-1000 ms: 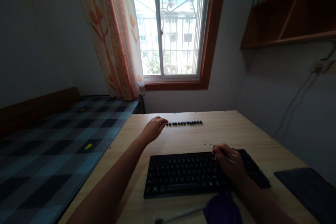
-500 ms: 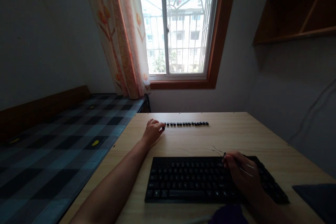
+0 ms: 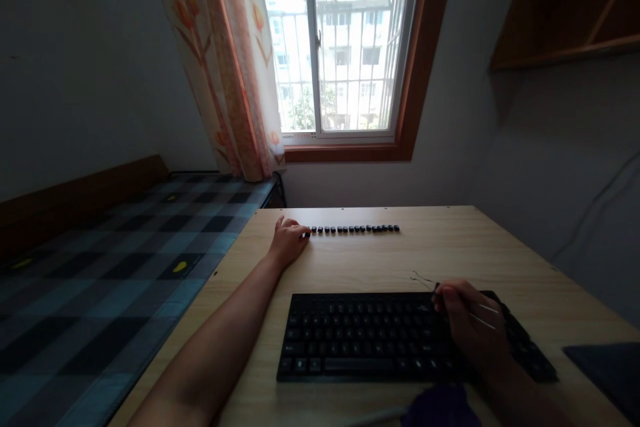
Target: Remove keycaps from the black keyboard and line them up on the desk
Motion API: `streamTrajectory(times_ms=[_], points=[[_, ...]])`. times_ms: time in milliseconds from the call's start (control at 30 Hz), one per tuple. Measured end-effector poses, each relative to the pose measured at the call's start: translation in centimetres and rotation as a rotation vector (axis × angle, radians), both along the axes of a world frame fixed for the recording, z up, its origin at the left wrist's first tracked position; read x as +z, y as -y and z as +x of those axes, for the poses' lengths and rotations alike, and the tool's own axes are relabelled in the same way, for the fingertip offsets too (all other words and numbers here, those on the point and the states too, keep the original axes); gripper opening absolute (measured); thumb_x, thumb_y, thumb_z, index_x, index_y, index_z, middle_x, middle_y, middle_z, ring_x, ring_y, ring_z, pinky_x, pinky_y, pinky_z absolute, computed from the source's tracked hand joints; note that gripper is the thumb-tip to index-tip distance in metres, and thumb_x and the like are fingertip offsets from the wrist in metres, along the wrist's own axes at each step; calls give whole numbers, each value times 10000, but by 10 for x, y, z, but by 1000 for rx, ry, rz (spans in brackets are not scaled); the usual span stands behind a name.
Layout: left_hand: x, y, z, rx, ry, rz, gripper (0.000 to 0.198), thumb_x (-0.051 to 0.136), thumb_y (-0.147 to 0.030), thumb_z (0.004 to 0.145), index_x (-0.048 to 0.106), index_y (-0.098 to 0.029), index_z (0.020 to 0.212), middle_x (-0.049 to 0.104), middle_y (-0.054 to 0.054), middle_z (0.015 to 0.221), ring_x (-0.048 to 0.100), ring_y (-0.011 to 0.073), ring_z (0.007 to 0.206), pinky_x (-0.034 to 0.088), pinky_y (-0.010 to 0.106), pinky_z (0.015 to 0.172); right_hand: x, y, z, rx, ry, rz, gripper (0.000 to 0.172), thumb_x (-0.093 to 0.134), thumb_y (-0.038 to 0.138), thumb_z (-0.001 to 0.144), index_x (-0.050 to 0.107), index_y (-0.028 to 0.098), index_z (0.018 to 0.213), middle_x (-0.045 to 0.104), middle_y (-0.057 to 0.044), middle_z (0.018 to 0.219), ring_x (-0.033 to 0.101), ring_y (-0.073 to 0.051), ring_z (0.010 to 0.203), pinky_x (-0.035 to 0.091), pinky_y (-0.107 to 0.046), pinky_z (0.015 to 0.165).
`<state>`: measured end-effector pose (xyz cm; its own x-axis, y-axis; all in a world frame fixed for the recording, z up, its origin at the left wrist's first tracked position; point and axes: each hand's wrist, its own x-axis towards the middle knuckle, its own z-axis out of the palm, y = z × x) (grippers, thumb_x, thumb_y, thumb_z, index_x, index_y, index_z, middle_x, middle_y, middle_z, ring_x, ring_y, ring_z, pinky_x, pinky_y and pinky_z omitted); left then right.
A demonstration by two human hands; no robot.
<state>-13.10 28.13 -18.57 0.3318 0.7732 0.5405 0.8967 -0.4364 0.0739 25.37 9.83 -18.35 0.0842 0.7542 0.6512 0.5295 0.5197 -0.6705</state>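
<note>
My left hand [image 3: 289, 241] is at the far left of the table, its fingertips closed on a small black keycap [image 3: 307, 234]. That keycap is at the left end of a straight row of several black keycaps [image 3: 356, 229]. Over the right part of a black keyboard [image 3: 357, 365], my right hand [image 3: 475, 320] is closed around a wire keycap puller [image 3: 424, 279]. Its two thin wire prongs point away to the left, and metal wire also shows between my fingers. The hand hides some of the keys under it.
The keyboard lies on a pale wooden table [image 3: 350, 269]. At the near edge is a purple item [image 3: 441, 407], and a dark flat thing [image 3: 607, 370] lies at the right. A bed with a checked cover [image 3: 150, 267] stands along the left, below a curtained window [image 3: 350, 67].
My left hand has moved slightly left and lowered the keycap to the row's left end. My right hand keeps the puller over the keyboard. The camera view has shifted slightly.
</note>
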Motion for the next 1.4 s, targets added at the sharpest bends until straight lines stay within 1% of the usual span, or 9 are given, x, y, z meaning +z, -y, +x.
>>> streamTrajectory(times_ms=[133,500,600,733,967,1133,1267,1333,1400], points=[[-2,-4,-2,30,-2,-11,204,625,-264,806,730,-291,979,725,49,894,595,256,1018,164,578,1134,0,1,1,14,1,-14,262,512,334,961,651,184,797,664,-18,673,634,-138,548,504,-216,524],[0,-2,-4,24,-24,-44,151,640,-288,806,723,-300,931,725,36,896,581,263,1045,97,603,1152,8,2,1,-25,55,12,298,496,355,968,644,187,772,654,-19,631,622,-145,525,501,-230,511],[0,-2,-5,21,-21,-47,154,649,-289,800,718,-302,937,735,29,934,568,270,1064,85,609,1151,8,2,1,-20,61,26,297,495,345,967,645,187,765,651,-13,626,618,-139,521,493,-225,508],[0,-2,-5,22,-25,-22,152,661,-273,797,710,-298,939,726,19,1050,535,281,1105,88,621,1144,7,1,2,-13,63,26,292,500,340,965,644,186,763,643,-11,622,612,-139,526,484,-225,512],[0,0,-8,59,-20,45,168,668,-311,797,729,-270,948,682,63,1121,509,297,1138,146,584,1137,9,2,1,-11,60,42,294,500,338,964,641,185,756,636,-14,610,607,-141,518,483,-225,502],[-3,-4,-9,76,-20,35,129,675,-322,790,744,-269,885,670,64,1134,500,306,1143,179,571,1118,6,1,1,0,53,39,279,505,336,962,643,188,770,637,-10,616,610,-137,520,488,-222,500],[-1,-3,-6,86,-2,21,124,674,-321,788,744,-268,876,671,62,1131,498,303,1142,218,545,1101,3,1,1,-6,46,2,275,511,338,962,651,190,776,649,-13,634,616,-140,529,495,-227,511],[1,-1,-4,88,21,20,148,663,-339,799,738,-266,903,672,65,1139,498,302,1143,232,532,1095,3,1,0,-8,41,1,279,511,339,962,650,190,772,647,-11,629,615,-141,528,495,-229,513],[3,2,-3,85,50,23,197,620,-369,838,724,-262,968,673,69,1155,504,294,1142,239,522,1093,4,1,0,-4,33,7,278,512,336,962,647,190,768,642,-7,624,613,-138,528,492,-224,510]])
